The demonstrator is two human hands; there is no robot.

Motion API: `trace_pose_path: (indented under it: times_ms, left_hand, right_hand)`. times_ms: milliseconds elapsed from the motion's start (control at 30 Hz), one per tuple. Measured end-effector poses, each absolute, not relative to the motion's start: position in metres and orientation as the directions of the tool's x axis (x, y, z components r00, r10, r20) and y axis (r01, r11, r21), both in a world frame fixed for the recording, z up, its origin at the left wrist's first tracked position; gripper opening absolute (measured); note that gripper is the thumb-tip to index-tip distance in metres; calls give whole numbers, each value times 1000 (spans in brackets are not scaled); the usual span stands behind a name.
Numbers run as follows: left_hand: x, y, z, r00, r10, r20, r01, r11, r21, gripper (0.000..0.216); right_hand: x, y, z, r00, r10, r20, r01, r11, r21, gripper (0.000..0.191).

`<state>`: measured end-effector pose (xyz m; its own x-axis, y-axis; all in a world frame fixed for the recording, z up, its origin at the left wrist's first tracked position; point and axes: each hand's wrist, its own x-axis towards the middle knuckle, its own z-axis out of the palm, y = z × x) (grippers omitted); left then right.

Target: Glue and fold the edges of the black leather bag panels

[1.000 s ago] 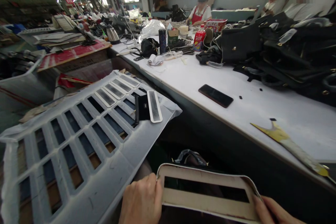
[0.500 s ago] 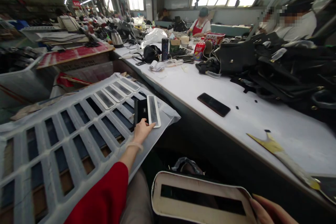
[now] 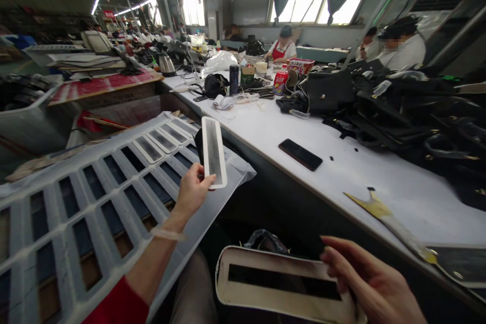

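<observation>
My left hand (image 3: 193,187) pinches the lower end of a white-rimmed oblong panel (image 3: 214,154) with a grey middle, tilted up above the tray's right corner. Part of a small black piece (image 3: 198,143) shows behind the panel. Below it is a pale slotted tray (image 3: 91,207). My right hand (image 3: 370,276) is over the right end of a cream, white-edged oblong piece (image 3: 281,298) with a dark slot, low in front of me. Its fingers are partly bent and apart, with nothing seen between them. I cannot tell whether they touch the rim.
Several similar white-rimmed panels (image 3: 148,149) lie at the tray's far end. The white table (image 3: 258,136) holds a phone (image 3: 299,154), a yellow-and-grey strip (image 3: 391,217) and a heap of black bags (image 3: 410,121). Other people (image 3: 283,48) sit beyond it.
My left hand has lifted the white-rimmed panel off the tray and tilted it up. My right hand has moved left from the side of the cream piece to over its right end.
</observation>
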<state>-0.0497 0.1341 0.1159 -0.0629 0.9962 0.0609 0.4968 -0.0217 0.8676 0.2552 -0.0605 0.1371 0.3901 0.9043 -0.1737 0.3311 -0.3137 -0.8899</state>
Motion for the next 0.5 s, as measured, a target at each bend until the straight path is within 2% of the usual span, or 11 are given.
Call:
trace_pose_path:
  times_ms: [100, 167, 267, 333, 400, 500]
  left_hand:
    - [-33, 73, 153, -25, 980, 197, 525, -155, 837, 17]
    - [-16, 33, 167, 51, 928, 369, 578, -328, 747, 10]
    - [8, -10, 172, 177, 788, 589, 658, -540, 525, 8]
    - [18, -27, 172, 228, 715, 661, 687, -599, 411, 7]
    - [21, -35, 175, 296, 687, 664, 642, -658, 394, 18]
    - [12, -43, 188, 457, 689, 562, 452, -724, 520, 49]
  right_hand:
    - [214, -23, 171, 193, 973, -125, 188, -161, -969, 62]
    - [189, -6, 193, 121, 991, -62, 93, -74, -993, 77]
    - [162, 0, 221, 91, 993, 75, 54, 70, -996, 96]
    - [155, -5, 235, 121, 980, 158, 116, 144, -983, 94]
    - [156, -12, 245, 151, 964, 220, 206, 187, -960, 88]
    - [171, -23, 251, 115, 948, 296, 291, 252, -923, 84]
